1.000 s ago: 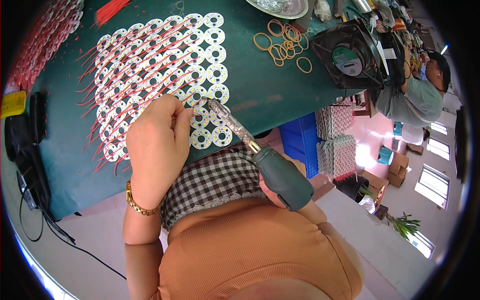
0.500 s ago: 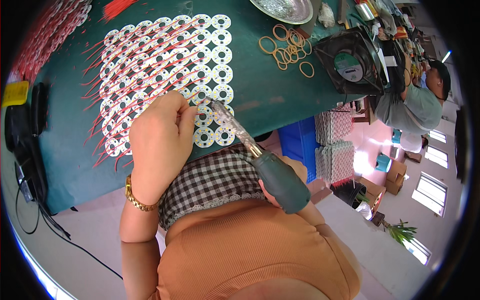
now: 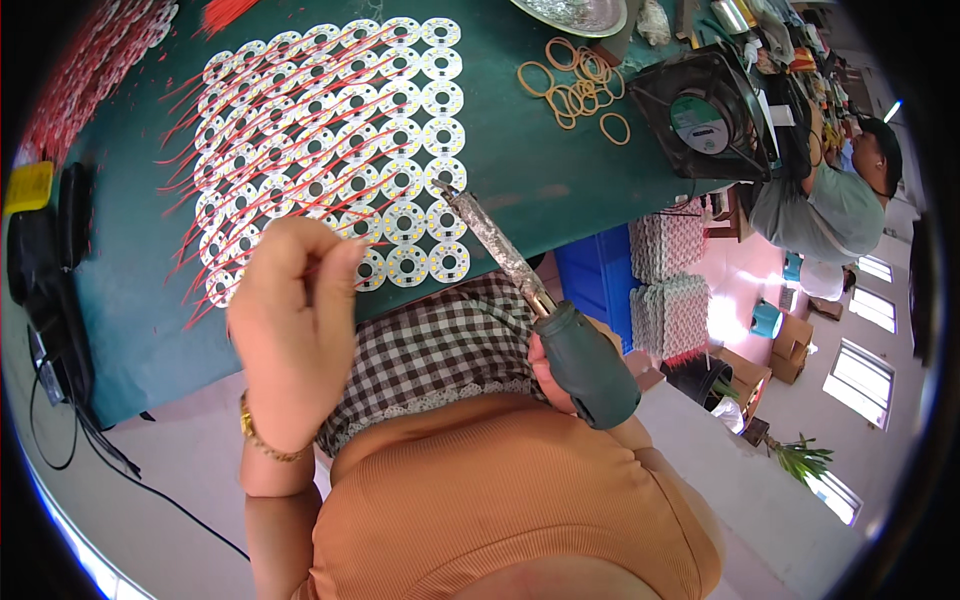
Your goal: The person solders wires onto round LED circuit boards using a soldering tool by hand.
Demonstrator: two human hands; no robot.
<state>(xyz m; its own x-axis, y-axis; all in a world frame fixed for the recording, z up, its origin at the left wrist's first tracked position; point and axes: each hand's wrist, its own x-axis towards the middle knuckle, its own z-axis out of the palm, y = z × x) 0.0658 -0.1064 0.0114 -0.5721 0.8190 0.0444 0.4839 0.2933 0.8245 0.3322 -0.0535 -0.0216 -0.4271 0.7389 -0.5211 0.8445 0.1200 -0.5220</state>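
Rows of white ring-shaped LED boards (image 3: 446,100) lie on the green table, and thin red wires (image 3: 290,125) trail leftward from many of them. My left hand (image 3: 290,335) is over the lower left of these rows, thumb and forefinger pinched on a red wire whose short end shows past the fingertips. Its other fingers curl in and partly hide some boards. In my right hand (image 3: 552,375) is a soldering iron (image 3: 588,370) with a dark green handle, gripped from beneath. The iron's tip points up and left, close to the right-hand column of boards.
Rubber bands (image 3: 575,90), a black fan (image 3: 700,118) and a metal dish (image 3: 580,15) sit at the far right of the table (image 3: 520,215). More wired boards (image 3: 95,75) are heaped far left, near black equipment (image 3: 45,260). A blue crate (image 3: 592,290) stands beyond the table's edge; another person (image 3: 825,210) sits at right.
My left hand has drawn back left and toward me, uncovering more boards. The soldering iron has shifted slightly right, its tip now farther from my left fingertips.
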